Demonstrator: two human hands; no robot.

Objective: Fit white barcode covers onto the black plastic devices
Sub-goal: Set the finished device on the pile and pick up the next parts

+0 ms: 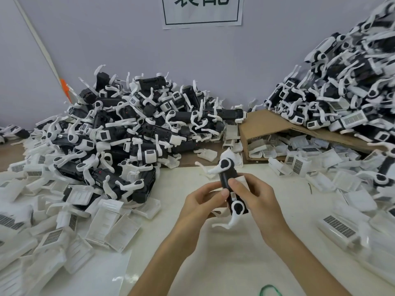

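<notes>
Assembly line by hand: a worker's left hand (203, 201) and right hand (258, 197) clasp one black device (226, 178) just above the worktop (235, 263). The fingers (234, 184) of both are curled round its middle, thumbs on its face, apparently steadying it while a white cover (241, 179), glimpsed just behind the right fingers, is pressed on. Whether it has seated cannot be told. Loose covers (106, 223) lie left of the fingers, likely for easy reach. A heap of devices (132, 129) rises beyond them, and a second heap (342, 99) stands to the far right.
</notes>
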